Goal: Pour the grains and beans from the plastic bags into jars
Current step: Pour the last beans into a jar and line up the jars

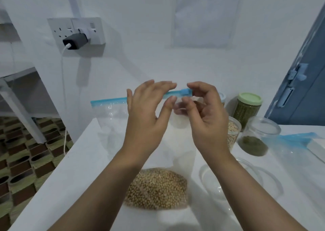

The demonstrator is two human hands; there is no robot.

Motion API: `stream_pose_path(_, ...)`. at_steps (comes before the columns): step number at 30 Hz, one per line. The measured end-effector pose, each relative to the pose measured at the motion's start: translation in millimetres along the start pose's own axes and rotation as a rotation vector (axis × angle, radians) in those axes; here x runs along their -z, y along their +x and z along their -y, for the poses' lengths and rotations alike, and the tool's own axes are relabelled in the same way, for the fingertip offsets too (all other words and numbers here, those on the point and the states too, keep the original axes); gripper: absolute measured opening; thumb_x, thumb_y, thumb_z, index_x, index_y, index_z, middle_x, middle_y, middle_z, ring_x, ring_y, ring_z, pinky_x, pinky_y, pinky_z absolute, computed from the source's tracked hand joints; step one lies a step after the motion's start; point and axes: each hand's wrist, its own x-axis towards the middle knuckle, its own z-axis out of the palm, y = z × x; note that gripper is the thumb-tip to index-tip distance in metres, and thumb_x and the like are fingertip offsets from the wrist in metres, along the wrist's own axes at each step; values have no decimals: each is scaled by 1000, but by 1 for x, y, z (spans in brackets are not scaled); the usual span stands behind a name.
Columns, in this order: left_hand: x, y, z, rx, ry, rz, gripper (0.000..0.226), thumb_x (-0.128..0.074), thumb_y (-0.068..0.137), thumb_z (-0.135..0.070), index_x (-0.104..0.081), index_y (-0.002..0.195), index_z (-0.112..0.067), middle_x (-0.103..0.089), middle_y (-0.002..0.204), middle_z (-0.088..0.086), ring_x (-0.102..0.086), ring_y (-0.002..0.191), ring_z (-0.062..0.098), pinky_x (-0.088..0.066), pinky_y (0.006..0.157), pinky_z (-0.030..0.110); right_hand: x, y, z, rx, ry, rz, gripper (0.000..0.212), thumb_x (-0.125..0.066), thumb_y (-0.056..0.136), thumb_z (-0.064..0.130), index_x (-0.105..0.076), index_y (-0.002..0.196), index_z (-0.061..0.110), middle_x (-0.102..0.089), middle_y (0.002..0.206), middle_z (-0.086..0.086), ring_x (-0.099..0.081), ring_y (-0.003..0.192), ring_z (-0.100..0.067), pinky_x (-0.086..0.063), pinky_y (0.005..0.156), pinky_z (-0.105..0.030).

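Two bare forearms reach into view from the bottom edge, uncovered from wrist to elbow, with no sleeve showing at any point. The left hand (147, 111) and right hand (207, 114) wear no gloves, rings, watch or bracelet. The nails on the fingers (173, 99) are short and unpainted. Motion blur softens the fingertips' outlines.

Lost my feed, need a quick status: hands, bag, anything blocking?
Left hand open at the zip strip. Right hand pinching the blue slider. Bag of beans upright on table, unpoured. Open jars right; nothing blocking.
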Motion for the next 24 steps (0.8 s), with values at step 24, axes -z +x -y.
stream_pose_path(24, 39, -10, 131, 162, 152, -195, 22, -43, 102, -26, -63, 104, -37, -56, 106, -15, -44, 110, 13, -36, 102, 57, 28, -9, -26, -185, -68, -294, 20, -58, 100, 11, -71, 109, 24, -72, 103, 8, -66, 96, -7, -52, 83, -24)
